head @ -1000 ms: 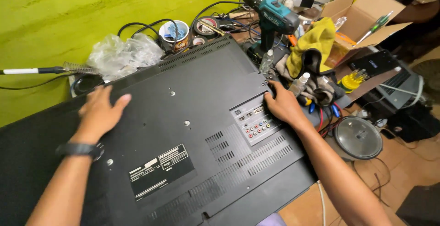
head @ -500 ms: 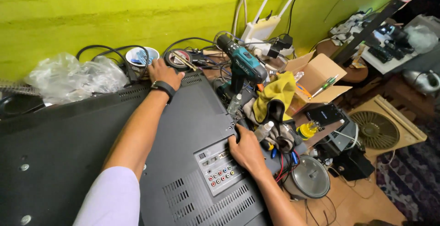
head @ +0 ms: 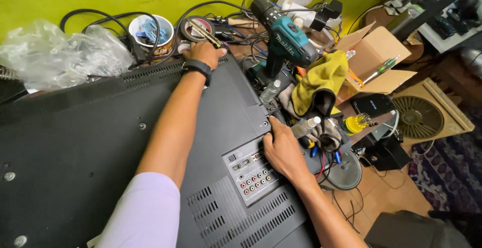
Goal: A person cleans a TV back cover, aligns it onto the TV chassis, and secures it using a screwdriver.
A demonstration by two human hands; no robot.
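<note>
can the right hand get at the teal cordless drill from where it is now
Probably yes. The right hand rests on the edge of the black TV back panel, and the teal cordless drill stands upright beyond it, its grip uncovered; only a small bottle sits between.

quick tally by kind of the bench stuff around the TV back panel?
Cordless drill: 1
Yellow cloth: 1
Cardboard box: 1
Cup of small parts: 1
Clear plastic bag: 1
Small clear bottles: 2
Total: 7
</note>
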